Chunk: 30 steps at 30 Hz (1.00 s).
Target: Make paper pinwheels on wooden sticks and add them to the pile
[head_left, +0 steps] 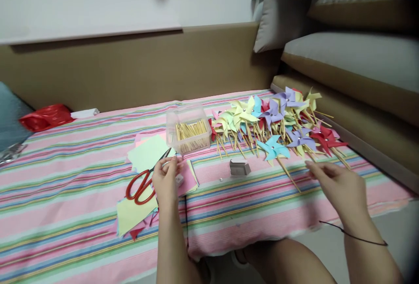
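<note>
My left hand [166,178] hovers over stacked paper squares, its fingers curled in a pinch. Whatever is between those fingertips is too small to make out. Just left of it lie red-handled scissors [140,186], and a small white object [179,180] shows beside its fingers. On the right, my right hand [340,185] has thumb and fingertips drawn together near the paper pinwheels; anything in them cannot be made out. A blue pinwheel [273,147] on a wooden stick lies in front of the pile, nearest that hand's left side. Between the hands sits a small grey container [239,167].
A clear plastic box [209,137] holds many short wooden sticks. Behind it and to the right lies a heap of colourful pinwheels [244,110]. Pale green paper [147,153] and yellow paper [134,214] lie at left. Cushions [353,52] stack at right; a red bag [47,117] lies far left.
</note>
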Available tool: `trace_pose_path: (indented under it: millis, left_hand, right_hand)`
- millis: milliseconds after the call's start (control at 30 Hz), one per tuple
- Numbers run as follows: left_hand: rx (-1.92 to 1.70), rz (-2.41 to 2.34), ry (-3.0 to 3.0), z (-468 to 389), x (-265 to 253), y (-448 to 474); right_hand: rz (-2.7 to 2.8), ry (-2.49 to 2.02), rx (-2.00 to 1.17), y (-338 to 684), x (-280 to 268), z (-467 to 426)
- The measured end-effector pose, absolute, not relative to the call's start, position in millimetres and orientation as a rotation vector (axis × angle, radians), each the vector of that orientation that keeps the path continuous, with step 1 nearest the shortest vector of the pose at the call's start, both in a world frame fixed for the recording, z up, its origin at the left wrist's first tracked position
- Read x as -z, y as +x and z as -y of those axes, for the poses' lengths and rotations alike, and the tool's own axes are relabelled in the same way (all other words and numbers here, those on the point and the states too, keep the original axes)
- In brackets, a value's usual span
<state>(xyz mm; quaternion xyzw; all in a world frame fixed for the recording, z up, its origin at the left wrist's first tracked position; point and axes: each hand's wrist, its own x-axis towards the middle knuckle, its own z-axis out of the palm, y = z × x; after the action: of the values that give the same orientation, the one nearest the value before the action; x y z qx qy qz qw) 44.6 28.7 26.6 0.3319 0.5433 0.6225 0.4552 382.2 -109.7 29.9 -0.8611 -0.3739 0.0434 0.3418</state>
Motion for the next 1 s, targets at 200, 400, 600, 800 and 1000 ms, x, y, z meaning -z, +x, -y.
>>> trace_pose_path:
  millis: [200, 400, 600, 800, 1000]
  left_hand:
    - [-1.562, -1.533, 0.903, -29, -13, 12]
    - [-0.988, -1.798, 1.773, -22, -1, -5]
    - [-0.661, -1.861, 1.885, -20, 5, -7]
    - [-1.046, -1.879, 1.514, -15, -7, -23]
    - [-1.332, -1.857, 1.196, -12, -18, -40]
  right_hand:
    - [1.136, -1.665, -0.090, 301, -69, 58]
    - [1.625, -1.292, -0.449, 198, -26, 12]
    - [1.935, -1.295, -0.564, 152, 21, -3]
    - [2.137, -1.316, -0.491, 138, 30, -4]
    - [2.254, -1.363, -0.587, 131, 32, 2]
